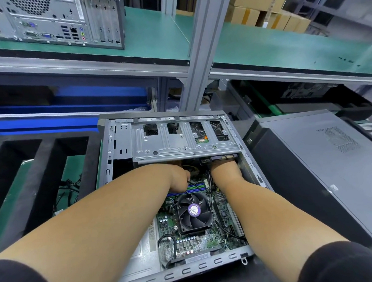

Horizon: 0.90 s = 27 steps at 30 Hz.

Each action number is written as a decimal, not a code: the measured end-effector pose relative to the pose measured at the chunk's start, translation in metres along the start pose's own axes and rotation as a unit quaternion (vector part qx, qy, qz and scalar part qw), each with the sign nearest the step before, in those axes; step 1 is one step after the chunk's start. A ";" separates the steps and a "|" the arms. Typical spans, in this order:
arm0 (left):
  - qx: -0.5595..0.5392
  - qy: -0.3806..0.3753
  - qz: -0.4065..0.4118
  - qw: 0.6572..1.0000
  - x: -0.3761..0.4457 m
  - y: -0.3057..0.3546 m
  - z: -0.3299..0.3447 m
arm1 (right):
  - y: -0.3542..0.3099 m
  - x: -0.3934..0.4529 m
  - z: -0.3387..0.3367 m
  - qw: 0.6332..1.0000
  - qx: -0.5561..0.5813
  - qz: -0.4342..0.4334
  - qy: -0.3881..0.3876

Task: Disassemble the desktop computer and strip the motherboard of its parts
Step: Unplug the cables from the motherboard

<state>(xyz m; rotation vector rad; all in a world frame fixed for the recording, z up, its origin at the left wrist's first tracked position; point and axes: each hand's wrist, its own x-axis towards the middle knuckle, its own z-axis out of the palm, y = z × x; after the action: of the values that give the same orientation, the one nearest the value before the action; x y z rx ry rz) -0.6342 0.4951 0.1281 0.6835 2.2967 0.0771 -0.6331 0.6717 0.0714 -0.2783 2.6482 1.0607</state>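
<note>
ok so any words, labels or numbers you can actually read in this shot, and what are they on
None reads clearly.
Round purple sticker on the cooler fan: print is there, too small and blurred to read.
White barcode label beside the motherboard: lines of print, unreadable.
White strip label at the board's near edge: unreadable.
Rear ports of the computer on the shelf: only coloured sockets, no legible markings.

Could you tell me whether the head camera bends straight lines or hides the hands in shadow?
Head view: the shelf edge bows from wide-angle distortion; the fan is sharp and evenly lit; both hands' fingers vanish in shadow under the metal bracket.
</note>
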 end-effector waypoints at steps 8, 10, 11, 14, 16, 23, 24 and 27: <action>-0.002 0.005 0.009 1.000 -0.002 0.000 -0.001 | -0.003 -0.012 -0.015 0.999 0.026 -0.020 -0.025; -0.001 0.016 0.013 1.000 -0.004 0.001 -0.002 | -0.002 -0.019 -0.019 0.998 0.050 -0.021 -0.036; -0.002 0.024 0.016 1.000 -0.005 0.000 -0.002 | -0.001 -0.024 -0.022 0.998 0.051 -0.023 -0.037; -0.027 0.054 0.027 0.998 -0.005 -0.002 -0.002 | 0.004 -0.041 -0.028 0.998 0.045 -0.043 -0.029; -0.040 0.073 0.033 0.996 -0.006 -0.003 -0.001 | 0.011 -0.052 -0.032 0.996 0.024 -0.075 -0.049; -0.033 0.071 0.009 0.997 -0.007 -0.003 0.004 | 0.030 -0.079 -0.039 0.988 0.038 -0.134 -0.059; -0.033 0.073 0.006 0.997 -0.007 -0.003 0.005 | 0.032 -0.080 -0.040 0.988 0.056 -0.141 -0.040; -0.047 0.099 0.015 0.994 -0.006 -0.004 0.004 | 0.041 -0.086 -0.048 0.975 0.161 -0.151 -0.011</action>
<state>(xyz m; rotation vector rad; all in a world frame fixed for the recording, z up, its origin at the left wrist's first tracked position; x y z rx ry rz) -0.6295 0.4884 0.1284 0.6872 2.4542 0.2764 -0.5722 0.6740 0.1589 -0.5710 2.5953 0.5282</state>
